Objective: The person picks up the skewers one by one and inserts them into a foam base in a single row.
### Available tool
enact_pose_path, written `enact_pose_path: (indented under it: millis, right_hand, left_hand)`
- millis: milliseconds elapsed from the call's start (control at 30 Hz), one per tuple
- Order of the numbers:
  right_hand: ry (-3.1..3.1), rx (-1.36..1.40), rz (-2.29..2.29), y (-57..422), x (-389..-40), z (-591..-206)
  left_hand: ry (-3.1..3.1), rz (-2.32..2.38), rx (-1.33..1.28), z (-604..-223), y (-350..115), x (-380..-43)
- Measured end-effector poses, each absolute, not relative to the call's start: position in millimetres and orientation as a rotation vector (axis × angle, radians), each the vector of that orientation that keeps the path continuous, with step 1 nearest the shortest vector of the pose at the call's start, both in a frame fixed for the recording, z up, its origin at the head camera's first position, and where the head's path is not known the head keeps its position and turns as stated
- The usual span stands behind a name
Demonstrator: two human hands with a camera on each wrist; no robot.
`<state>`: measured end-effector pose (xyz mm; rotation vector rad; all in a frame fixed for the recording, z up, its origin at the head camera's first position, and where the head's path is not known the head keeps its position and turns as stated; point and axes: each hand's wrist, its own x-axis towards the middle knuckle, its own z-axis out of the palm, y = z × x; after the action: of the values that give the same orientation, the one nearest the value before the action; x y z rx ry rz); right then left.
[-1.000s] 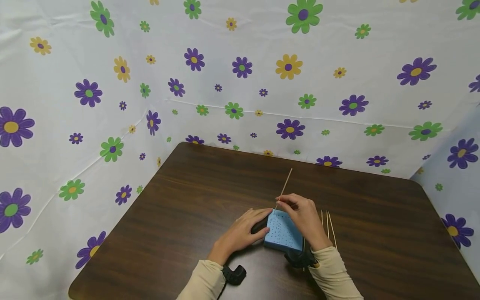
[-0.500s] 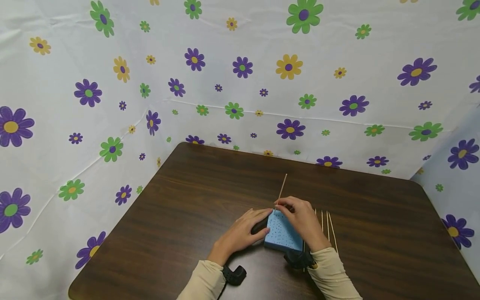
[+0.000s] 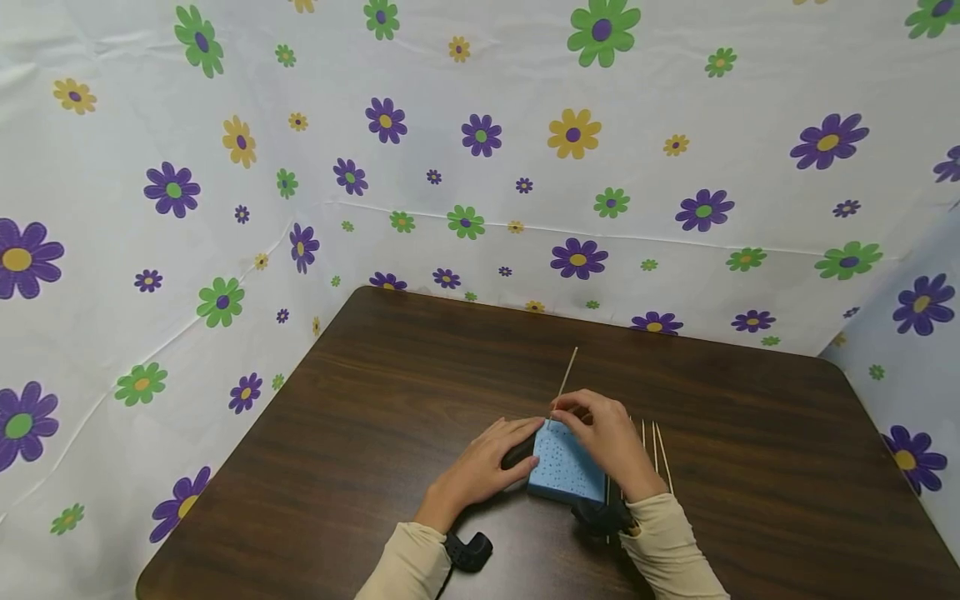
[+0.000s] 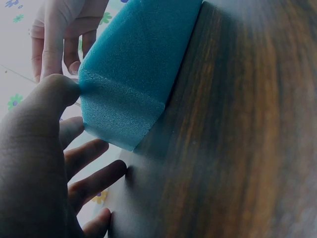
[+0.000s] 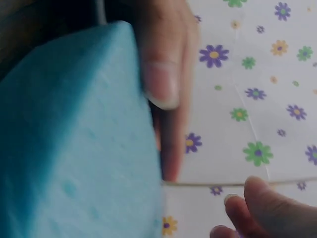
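A pale blue foam block [image 3: 564, 467] dotted with small holes lies on the table. My left hand [image 3: 480, 468] rests along its left side, thumb and index finger touching it. In the left wrist view that thumb meets the block's edge [image 4: 121, 111], the other fingers spread and fairly straight. Between thumb and fingers, my right hand [image 3: 609, 437] pinches a thin wooden skewer [image 3: 567, 375], which leans up and away over the far left corner. The skewer's lower end is at the block, but how deep it sits is hidden.
Several loose skewers [image 3: 657, 450] lie on the dark wood table [image 3: 405, 392], right of the block and partly behind my right arm. Both wrists carry black cameras. White flower-print cloth [image 3: 450, 100] encloses the table's far side and sides.
Over the first half second the skewer's top came down and left as my right hand shifted slightly. Since then it has tilted slightly right. My left hand stays at the block.
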<state>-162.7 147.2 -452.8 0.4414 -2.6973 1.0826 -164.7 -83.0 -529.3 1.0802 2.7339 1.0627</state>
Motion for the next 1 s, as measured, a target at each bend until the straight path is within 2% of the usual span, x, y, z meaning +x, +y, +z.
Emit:
enact_pose_path:
  millis: [200,700,1000]
  right_hand:
    - [-2.762,0.319,1.137,172,-165,-447]
    - [-2.994,0.009,1.037,272,-167,-449]
    - [-3.072,-0.174,1.542,313,-171,-461]
  left_hand:
    - [2.737,1.080,1.087,-530,-83,-164]
    - [2.742,1.053,1.076,-529,-82,-164]
    - [2.736,1.066,1.089,-530,-82,-164]
